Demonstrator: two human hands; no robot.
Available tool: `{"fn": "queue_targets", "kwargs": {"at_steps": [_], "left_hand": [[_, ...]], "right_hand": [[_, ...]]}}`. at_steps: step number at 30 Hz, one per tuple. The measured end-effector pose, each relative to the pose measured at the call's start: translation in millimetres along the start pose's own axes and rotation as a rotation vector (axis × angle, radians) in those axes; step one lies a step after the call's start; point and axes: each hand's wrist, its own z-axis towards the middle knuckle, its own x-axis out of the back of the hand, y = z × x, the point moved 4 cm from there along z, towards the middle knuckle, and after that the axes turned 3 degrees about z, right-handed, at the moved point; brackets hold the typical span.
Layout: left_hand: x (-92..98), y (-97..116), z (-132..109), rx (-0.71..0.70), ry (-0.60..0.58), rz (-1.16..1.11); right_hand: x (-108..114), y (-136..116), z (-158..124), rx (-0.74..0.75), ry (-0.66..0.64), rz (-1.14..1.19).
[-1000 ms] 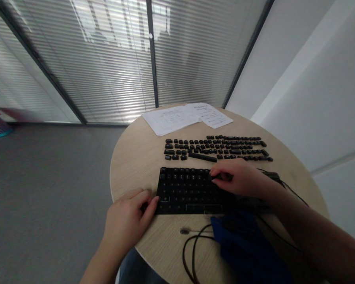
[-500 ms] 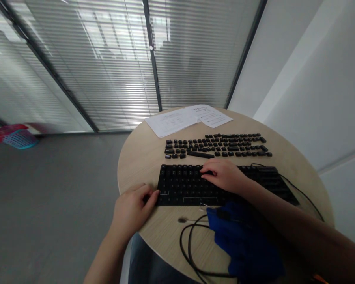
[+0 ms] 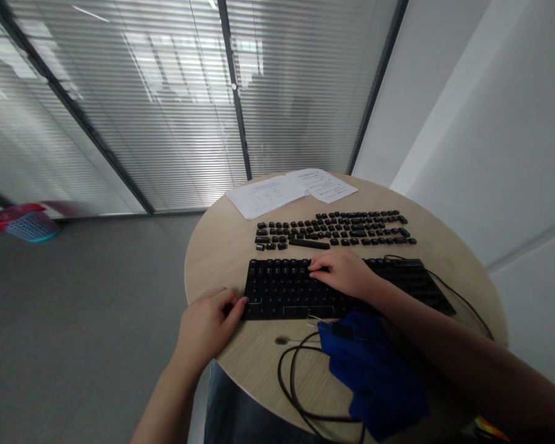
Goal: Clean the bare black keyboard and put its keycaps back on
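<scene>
A black keyboard lies on the round table with a row of keycaps along its top left; much of the board below them looks bare of caps. My left hand is closed on its left edge, thumb and fingers at the lower left corner. My right hand reaches over the board, its thumb and fingertips pinched on a small keycap in the top row. The fingers partly hide that cap. Beyond the keyboard, loose black keycaps stand in several rows, with a long spacebar among them.
In front lie a blue cloth, a looped black cable and a small brush. Printed papers rest at the back of the wooden table. A basket is on the floor at far left.
The view has shifted slightly. Both hands keep nearly the same places on the keyboard, the right still pinching at the top row.
</scene>
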Motion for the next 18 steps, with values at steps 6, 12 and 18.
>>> {"fn": "queue_targets", "kwargs": {"at_steps": [6, 12, 18], "left_hand": [[5.1, 2, 4, -0.032, -0.08, -0.014], [9.1, 3, 7, -0.012, -0.11, -0.037], [12.0, 3, 12, 0.004, -0.098, -0.077]], "right_hand": [[2, -3, 1, 0.012, -0.007, -0.033], [-5, -2, -2, 0.02, 0.067, 0.012], [-6, -1, -3, 0.04, 0.042, 0.033]]}}
